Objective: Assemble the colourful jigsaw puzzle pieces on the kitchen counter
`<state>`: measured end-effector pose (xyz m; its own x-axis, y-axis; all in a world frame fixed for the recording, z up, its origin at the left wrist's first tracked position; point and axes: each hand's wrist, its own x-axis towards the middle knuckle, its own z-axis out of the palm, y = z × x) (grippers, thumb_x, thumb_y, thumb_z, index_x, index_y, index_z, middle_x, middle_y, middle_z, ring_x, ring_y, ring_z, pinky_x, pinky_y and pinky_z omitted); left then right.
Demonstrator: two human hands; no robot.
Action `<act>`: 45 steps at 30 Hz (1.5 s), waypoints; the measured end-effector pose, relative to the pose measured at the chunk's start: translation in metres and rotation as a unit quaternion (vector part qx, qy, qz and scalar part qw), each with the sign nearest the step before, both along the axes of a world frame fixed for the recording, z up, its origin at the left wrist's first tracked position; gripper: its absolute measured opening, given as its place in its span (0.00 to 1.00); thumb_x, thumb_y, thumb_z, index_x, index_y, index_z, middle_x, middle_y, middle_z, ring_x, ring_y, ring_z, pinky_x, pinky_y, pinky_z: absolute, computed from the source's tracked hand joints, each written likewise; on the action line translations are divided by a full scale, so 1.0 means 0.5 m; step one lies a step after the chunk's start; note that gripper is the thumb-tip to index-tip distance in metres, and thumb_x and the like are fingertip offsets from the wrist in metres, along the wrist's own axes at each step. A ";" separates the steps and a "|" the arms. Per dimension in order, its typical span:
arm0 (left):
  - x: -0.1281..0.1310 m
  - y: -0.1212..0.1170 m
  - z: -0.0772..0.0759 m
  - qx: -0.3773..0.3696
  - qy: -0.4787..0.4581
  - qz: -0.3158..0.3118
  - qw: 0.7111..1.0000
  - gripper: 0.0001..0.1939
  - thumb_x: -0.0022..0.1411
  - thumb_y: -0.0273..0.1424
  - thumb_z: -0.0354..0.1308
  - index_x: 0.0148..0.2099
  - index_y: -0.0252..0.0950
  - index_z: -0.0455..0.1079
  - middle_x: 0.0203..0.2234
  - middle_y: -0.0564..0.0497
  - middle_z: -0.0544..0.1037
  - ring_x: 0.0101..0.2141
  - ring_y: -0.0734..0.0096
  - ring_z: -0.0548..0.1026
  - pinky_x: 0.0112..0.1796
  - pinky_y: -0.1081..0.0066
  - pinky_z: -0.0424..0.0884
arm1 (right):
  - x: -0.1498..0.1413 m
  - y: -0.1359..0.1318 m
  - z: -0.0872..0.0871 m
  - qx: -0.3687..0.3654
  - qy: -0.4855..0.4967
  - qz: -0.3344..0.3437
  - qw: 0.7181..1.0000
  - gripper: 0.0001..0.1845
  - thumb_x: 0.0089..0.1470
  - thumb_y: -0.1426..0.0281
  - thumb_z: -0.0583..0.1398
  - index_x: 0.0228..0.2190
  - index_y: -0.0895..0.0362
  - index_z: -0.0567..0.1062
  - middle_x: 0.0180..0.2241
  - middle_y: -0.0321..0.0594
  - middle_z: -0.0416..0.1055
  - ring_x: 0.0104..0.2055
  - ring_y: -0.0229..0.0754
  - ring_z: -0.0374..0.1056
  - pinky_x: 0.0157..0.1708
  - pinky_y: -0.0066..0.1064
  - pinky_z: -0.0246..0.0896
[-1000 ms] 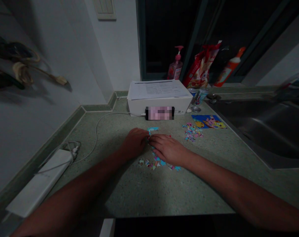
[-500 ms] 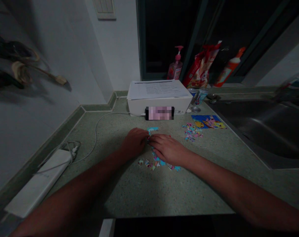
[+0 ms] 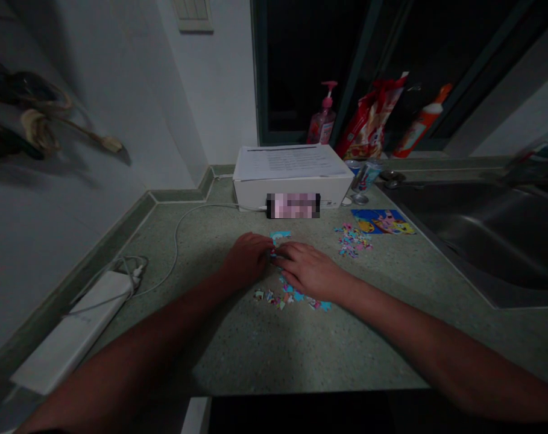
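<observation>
Head view, dim light: left hand (image 3: 247, 261) and right hand (image 3: 308, 272) lie low over speckled green countertop (image 3: 237, 361), fingers curled down, tips almost meeting. Both look partly closed, but can't tell if either has hold of a piece; anything pinched is hidden by the fingers. Small jigsaw pcs (image 3: 292, 297) lie scattered just below the hands, w/ light-blue pcs (image 3: 280, 235) just above them. Second heap of multicoloured pcs (image 3: 352, 241) sits to the right, nr colourful picture card (image 3: 382, 222), which lies flat beside steel sink (image 3: 477, 241). Ahead, white box (image 3: 251, 194) has printed paper (image 3: 287, 163) on top, pixelated oblong (image 3: 293, 205) upright against its front, too blurred to tell what it is. White cable (image 3: 176, 241) runs left from there to white power strip (image 3: 72, 328) by the wall. Behind box: pink pump bottle (image 3: 322, 123), red snack bag (image 3: 368, 117), orange-capped bottle (image 3: 421, 120), and drink can (image 3: 366, 176) at the box's right corner, all in front of dark window (image 3: 310, 60)
</observation>
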<state>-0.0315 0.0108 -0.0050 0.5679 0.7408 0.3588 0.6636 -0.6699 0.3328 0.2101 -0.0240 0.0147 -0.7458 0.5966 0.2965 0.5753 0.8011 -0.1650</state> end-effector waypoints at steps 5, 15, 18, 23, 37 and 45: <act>0.000 0.001 -0.003 0.003 0.002 -0.002 1.000 0.20 0.65 0.21 0.54 0.52 0.41 0.80 0.51 0.47 0.87 0.53 0.57 0.83 0.61 0.51 0.75 | -0.001 -0.002 0.003 -0.013 0.028 -0.003 1.000 0.20 0.68 0.73 0.59 0.56 0.52 0.82 0.54 0.52 0.79 0.59 0.59 0.73 0.59 0.57 0.71; 0.001 -0.008 0.010 -0.020 0.003 0.007 1.000 0.22 0.65 0.21 0.54 0.54 0.46 0.79 0.53 0.50 0.86 0.54 0.56 0.82 0.62 0.47 0.75 | 0.002 0.000 0.020 -0.009 0.022 -0.014 1.000 0.16 0.68 0.73 0.59 0.53 0.55 0.82 0.53 0.53 0.79 0.58 0.58 0.74 0.59 0.54 0.70; 0.002 -0.009 0.015 -0.030 -0.004 0.008 1.000 0.23 0.65 0.21 0.54 0.54 0.50 0.80 0.54 0.52 0.86 0.55 0.56 0.81 0.63 0.46 0.74 | 0.014 0.003 0.029 0.001 0.044 -0.051 0.998 0.16 0.70 0.72 0.57 0.51 0.54 0.82 0.50 0.51 0.80 0.55 0.56 0.75 0.57 0.52 0.71; 0.002 -0.009 0.014 -0.039 -0.008 0.010 0.999 0.23 0.64 0.20 0.54 0.55 0.45 0.79 0.54 0.50 0.86 0.55 0.54 0.81 0.64 0.44 0.74 | 0.041 0.013 0.045 0.024 0.033 -0.120 0.992 0.14 0.69 0.72 0.55 0.43 0.55 0.82 0.41 0.49 0.80 0.46 0.54 0.74 0.49 0.48 0.71; 0.003 -0.023 0.035 -0.041 -0.004 -0.042 0.998 0.24 0.64 0.20 0.53 0.49 0.52 0.82 0.50 0.53 0.86 0.53 0.58 0.81 0.64 0.46 0.73 | 0.036 0.009 0.035 0.026 0.005 -0.114 0.993 0.13 0.69 0.71 0.56 0.40 0.55 0.81 0.38 0.48 0.78 0.44 0.53 0.73 0.46 0.46 0.68; -0.003 -0.014 0.008 0.028 -0.011 -0.103 0.994 0.21 0.63 0.18 0.55 0.49 0.41 0.84 0.50 0.46 0.85 0.53 0.55 0.80 0.59 0.48 0.75 | 0.031 0.003 0.044 0.011 -0.013 -0.128 0.992 0.11 0.68 0.73 0.58 0.40 0.57 0.82 0.40 0.49 0.79 0.45 0.52 0.74 0.47 0.42 0.67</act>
<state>-0.0328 0.0038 -0.0009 0.6970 0.5881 0.4102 0.5031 -0.8087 0.3047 0.2255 -0.0223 0.0369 -0.5779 0.7613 0.2940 0.7643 0.6312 -0.1322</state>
